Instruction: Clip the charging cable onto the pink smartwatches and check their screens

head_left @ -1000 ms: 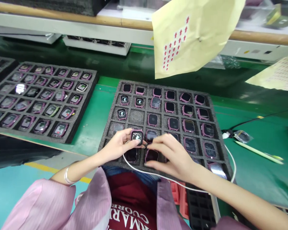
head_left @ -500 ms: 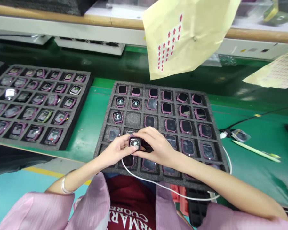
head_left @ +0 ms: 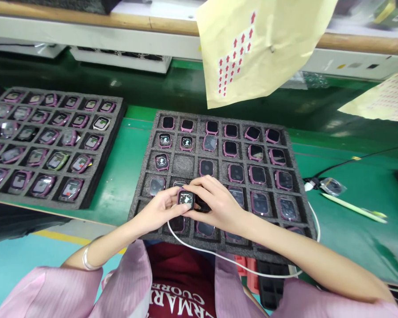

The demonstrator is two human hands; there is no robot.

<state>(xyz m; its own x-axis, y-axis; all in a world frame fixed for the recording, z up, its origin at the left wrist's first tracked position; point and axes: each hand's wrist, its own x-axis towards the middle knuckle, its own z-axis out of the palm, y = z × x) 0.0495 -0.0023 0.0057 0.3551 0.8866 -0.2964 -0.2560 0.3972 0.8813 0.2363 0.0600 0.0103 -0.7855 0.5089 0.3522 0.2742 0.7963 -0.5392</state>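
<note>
Just below frame centre, over the foam tray [head_left: 185, 164], the lit watch [head_left: 186, 197] was held, long axis up the frame, by the left hand [head_left: 159, 207], its right side flanked by the right hand [head_left: 216, 205], whose grip could not be told.

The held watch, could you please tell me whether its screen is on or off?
On: the watch shows a bright dial against black.
</note>
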